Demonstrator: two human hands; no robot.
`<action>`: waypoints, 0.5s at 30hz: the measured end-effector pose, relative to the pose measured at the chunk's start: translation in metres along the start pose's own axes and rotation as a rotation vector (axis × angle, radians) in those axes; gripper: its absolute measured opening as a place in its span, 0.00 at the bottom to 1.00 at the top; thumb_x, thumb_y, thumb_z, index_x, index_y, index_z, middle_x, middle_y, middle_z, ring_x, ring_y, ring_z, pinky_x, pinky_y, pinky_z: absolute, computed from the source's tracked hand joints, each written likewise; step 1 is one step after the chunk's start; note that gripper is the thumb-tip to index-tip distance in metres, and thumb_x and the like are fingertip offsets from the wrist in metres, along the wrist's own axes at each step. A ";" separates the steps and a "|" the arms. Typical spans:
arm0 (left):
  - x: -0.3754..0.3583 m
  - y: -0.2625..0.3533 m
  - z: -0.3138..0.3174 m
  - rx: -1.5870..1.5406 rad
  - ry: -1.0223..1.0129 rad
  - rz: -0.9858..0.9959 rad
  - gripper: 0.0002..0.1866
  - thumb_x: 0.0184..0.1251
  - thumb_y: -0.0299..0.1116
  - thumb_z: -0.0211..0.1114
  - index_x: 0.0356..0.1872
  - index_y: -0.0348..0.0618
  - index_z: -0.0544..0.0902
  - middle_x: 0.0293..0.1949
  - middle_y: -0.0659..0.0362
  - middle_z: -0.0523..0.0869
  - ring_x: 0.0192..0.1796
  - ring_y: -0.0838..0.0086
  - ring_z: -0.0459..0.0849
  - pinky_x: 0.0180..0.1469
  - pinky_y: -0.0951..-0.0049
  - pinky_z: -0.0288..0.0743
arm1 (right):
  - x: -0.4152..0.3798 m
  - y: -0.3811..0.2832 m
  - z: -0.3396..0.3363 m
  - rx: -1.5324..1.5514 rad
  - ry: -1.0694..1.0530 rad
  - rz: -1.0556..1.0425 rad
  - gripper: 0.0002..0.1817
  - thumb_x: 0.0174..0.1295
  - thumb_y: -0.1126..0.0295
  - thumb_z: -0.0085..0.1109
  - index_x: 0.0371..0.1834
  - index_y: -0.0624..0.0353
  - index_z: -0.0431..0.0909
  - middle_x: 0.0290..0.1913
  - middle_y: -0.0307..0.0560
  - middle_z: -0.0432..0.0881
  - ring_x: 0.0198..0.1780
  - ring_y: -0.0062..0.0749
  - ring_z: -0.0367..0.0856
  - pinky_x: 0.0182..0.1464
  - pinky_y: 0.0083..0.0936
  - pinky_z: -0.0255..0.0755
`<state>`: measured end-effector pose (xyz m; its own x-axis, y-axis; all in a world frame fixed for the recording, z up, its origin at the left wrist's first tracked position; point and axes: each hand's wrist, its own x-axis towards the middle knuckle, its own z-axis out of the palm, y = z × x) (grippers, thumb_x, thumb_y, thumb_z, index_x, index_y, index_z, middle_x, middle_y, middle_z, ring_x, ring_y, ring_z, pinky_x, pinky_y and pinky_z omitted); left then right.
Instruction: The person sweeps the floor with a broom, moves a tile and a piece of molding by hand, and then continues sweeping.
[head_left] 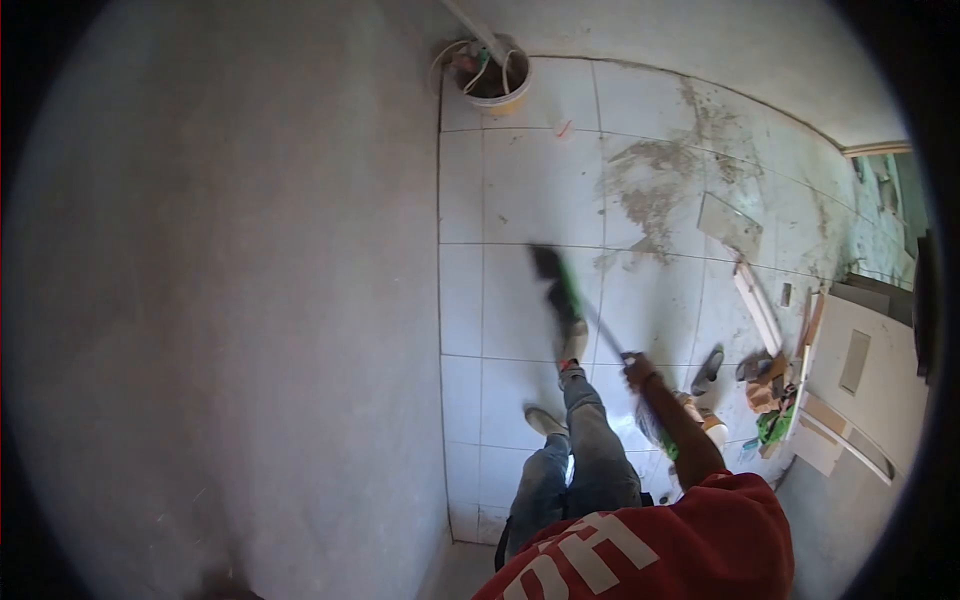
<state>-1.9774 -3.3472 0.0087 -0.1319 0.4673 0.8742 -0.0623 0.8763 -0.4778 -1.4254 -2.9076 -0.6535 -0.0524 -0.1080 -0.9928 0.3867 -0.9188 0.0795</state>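
Observation:
My right hand (638,370) is closed around the thin handle of a broom (603,328), with the arm reaching forward from a red sleeve. The broom's green and dark head (558,278), smeared by motion, is close over the white floor tiles just ahead of my forward shoe (575,342). My other shoe (546,421) stands further back on the tiles. At the lower left edge a dark shape, seemingly my left hand (228,584), shows against the grey wall; its fingers cannot be made out.
A bucket (500,101) with cables and tools stands in the far corner. Grey dirt (650,190) marks the tiles, near a loose tile piece (730,226). To the right lie a white strip (757,308), a dark slipper (707,370), bags, and panels (880,370) against the wall.

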 end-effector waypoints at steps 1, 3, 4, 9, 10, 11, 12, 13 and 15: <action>-0.001 -0.004 0.004 -0.004 0.045 0.068 0.45 0.75 0.67 0.43 0.81 0.44 0.51 0.76 0.42 0.58 0.75 0.44 0.58 0.68 0.37 0.50 | -0.032 -0.008 -0.002 -0.419 0.256 -0.362 0.18 0.64 0.66 0.55 0.58 0.49 0.80 0.31 0.46 0.80 0.24 0.36 0.79 0.22 0.42 0.75; 0.004 0.009 0.005 0.000 0.129 0.152 0.44 0.75 0.68 0.42 0.77 0.42 0.60 0.74 0.42 0.62 0.74 0.43 0.59 0.68 0.37 0.52 | -0.106 -0.042 0.017 -0.649 0.527 -0.514 0.27 0.62 0.74 0.55 0.68 0.54 0.74 0.35 0.53 0.83 0.24 0.36 0.82 0.24 0.37 0.80; 0.007 0.017 0.003 0.004 0.125 0.153 0.44 0.75 0.68 0.42 0.77 0.42 0.60 0.74 0.42 0.62 0.74 0.43 0.59 0.68 0.37 0.52 | -0.105 -0.030 0.014 -0.647 0.569 -0.590 0.29 0.62 0.75 0.53 0.69 0.53 0.72 0.34 0.53 0.82 0.23 0.35 0.81 0.22 0.36 0.78; 0.009 0.027 0.004 0.023 0.079 0.083 0.42 0.75 0.68 0.41 0.72 0.40 0.70 0.74 0.41 0.63 0.76 0.42 0.57 0.68 0.37 0.51 | -0.176 -0.053 0.099 -0.343 0.211 -0.538 0.31 0.63 0.77 0.51 0.71 0.43 0.70 0.19 0.35 0.71 0.14 0.21 0.67 0.14 0.26 0.65; 0.009 0.025 0.006 0.026 0.080 0.081 0.42 0.75 0.68 0.41 0.72 0.40 0.70 0.74 0.41 0.63 0.76 0.42 0.57 0.68 0.37 0.51 | -0.156 -0.054 0.116 -0.344 0.117 -0.510 0.26 0.64 0.72 0.55 0.68 0.46 0.73 0.31 0.42 0.79 0.19 0.27 0.75 0.19 0.30 0.76; 0.009 0.023 0.008 0.021 0.090 0.074 0.42 0.75 0.68 0.41 0.72 0.41 0.70 0.74 0.41 0.63 0.76 0.42 0.57 0.68 0.36 0.51 | -0.138 -0.066 0.145 -0.408 0.050 -0.636 0.26 0.65 0.73 0.54 0.69 0.49 0.72 0.26 0.41 0.77 0.17 0.25 0.72 0.17 0.29 0.70; 0.009 0.021 0.008 0.015 0.098 0.068 0.42 0.75 0.69 0.40 0.72 0.41 0.69 0.73 0.41 0.64 0.76 0.42 0.57 0.68 0.36 0.51 | -0.119 -0.078 0.173 -0.462 -0.017 -0.763 0.26 0.66 0.73 0.53 0.69 0.52 0.72 0.20 0.39 0.74 0.16 0.22 0.69 0.15 0.28 0.65; 0.010 0.021 0.005 0.012 0.100 0.067 0.42 0.75 0.69 0.40 0.72 0.41 0.69 0.73 0.41 0.64 0.76 0.42 0.57 0.68 0.36 0.51 | -0.102 -0.101 0.197 -0.362 -0.160 -0.706 0.25 0.66 0.72 0.53 0.68 0.56 0.73 0.21 0.41 0.75 0.15 0.24 0.70 0.15 0.28 0.64; 0.011 0.028 0.000 0.071 0.059 0.090 0.43 0.75 0.69 0.39 0.72 0.41 0.69 0.74 0.41 0.63 0.75 0.42 0.57 0.67 0.35 0.52 | -0.016 -0.139 0.238 -0.221 -0.465 -0.697 0.16 0.68 0.73 0.52 0.57 0.62 0.77 0.22 0.45 0.76 0.14 0.26 0.69 0.15 0.26 0.63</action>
<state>-1.9805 -3.3178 0.0048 -0.0818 0.5517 0.8300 -0.1228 0.8209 -0.5578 -1.6979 -2.8685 -0.6271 -0.6965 0.2642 -0.6671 0.2938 -0.7432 -0.6011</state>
